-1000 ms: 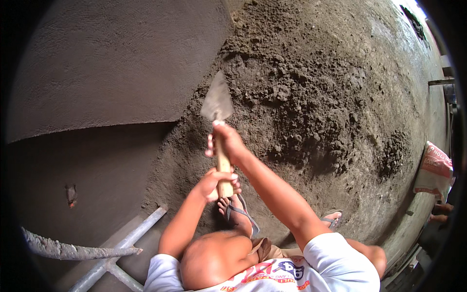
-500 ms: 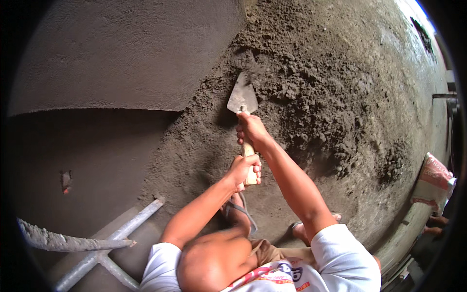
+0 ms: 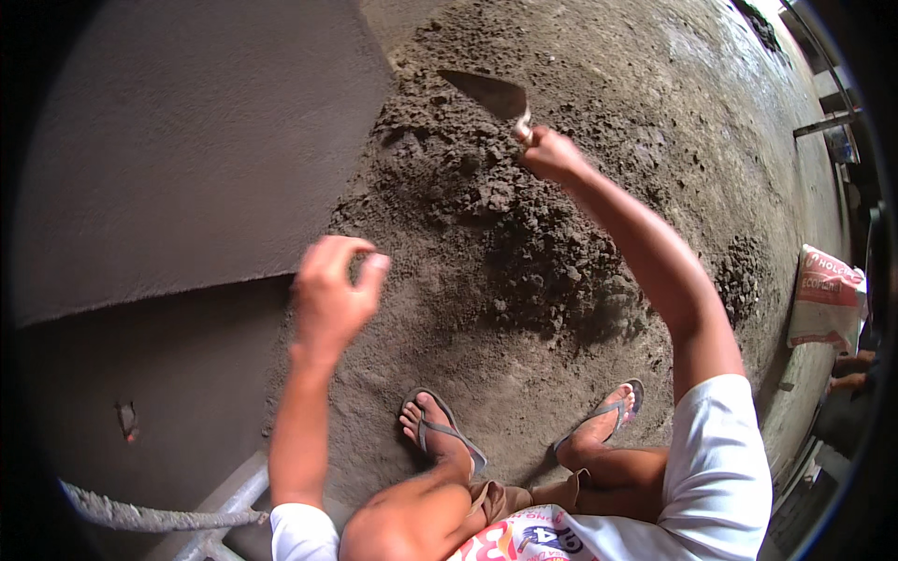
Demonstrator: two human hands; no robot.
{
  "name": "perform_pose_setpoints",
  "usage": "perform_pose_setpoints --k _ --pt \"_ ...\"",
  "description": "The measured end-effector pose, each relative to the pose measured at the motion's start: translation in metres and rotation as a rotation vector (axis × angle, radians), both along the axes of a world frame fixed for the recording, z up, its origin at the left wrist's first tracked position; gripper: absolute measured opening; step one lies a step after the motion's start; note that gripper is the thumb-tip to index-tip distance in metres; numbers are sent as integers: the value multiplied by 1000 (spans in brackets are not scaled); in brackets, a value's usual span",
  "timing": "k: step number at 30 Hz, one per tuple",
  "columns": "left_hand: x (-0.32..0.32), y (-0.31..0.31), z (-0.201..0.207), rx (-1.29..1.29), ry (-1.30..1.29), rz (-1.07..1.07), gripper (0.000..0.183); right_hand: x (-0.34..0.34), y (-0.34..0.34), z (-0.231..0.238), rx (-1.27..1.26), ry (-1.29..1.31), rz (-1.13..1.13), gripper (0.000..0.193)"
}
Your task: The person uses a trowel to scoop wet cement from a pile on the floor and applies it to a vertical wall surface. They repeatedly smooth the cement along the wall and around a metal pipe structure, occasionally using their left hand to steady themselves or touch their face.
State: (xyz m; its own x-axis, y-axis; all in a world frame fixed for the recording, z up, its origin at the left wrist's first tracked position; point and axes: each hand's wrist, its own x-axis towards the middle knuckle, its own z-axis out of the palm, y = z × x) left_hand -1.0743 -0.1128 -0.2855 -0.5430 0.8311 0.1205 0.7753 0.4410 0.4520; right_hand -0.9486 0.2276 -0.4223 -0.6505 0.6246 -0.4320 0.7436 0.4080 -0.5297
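My right hand [image 3: 554, 154] grips the handle of a pointed trowel [image 3: 486, 92], held out over the far part of a heap of crumbly grey mortar [image 3: 533, 234]. The blade points to the left and looks bare of any large lump. My left hand [image 3: 335, 285] is raised in front of the edge of a smooth grey plastered surface [image 3: 206, 150], fingers curved and thumb apart, with nothing in it. Slight motion blur softens the left hand.
Metal pipes [image 3: 238, 491] and a mortar-crusted rod [image 3: 150, 512] stand at the lower left. A red and white sack [image 3: 827, 297] leans at the right, near part of another person [image 3: 853, 372]. My sandalled feet [image 3: 440, 425] are on the dusty floor.
My left hand has let go of the trowel handle and moved left and up. My right hand has carried the trowel farther away and to the right, its blade turning to point left.
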Motion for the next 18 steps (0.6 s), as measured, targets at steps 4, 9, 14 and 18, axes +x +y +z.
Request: perform_pose_setpoints --k 4,9,14,18 --pt "-73 23 64 234 713 -107 13 1 105 15 232 -120 -50 55" --pt "-149 55 120 60 1326 -126 25 -5 161 6 505 -179 -99 42" --pt "-185 50 118 -57 1506 -68 48 -35 203 -8 521 -338 9 43" --pt "-190 54 119 -189 1539 -30 60 -61 226 -28 531 -224 101 47"
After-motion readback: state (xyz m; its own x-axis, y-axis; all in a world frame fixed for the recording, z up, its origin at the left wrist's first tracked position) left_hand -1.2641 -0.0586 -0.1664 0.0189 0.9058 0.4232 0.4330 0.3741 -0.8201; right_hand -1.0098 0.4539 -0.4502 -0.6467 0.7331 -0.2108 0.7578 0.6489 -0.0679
